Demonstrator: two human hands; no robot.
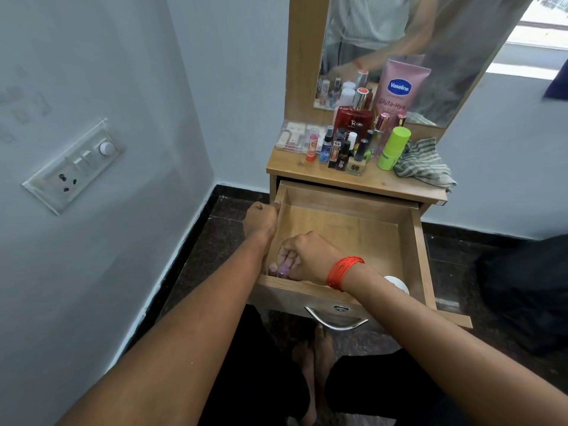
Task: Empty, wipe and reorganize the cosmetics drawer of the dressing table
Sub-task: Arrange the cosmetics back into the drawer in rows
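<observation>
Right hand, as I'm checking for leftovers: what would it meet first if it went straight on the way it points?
Probably the front-left corner of the drawer. The right hand points its fingertips down into it, nearly touching, though depth is unclear.

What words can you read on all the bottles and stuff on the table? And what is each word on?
"Vaseline": on the blue badge of the pink tube.
"Gluta-Hya": lower on the same tube; the finer print under it is blurred.
"B": seemingly, in gold on the red perfume bottle.
Labels on the small bottles and the green stick: too small to read.
</observation>
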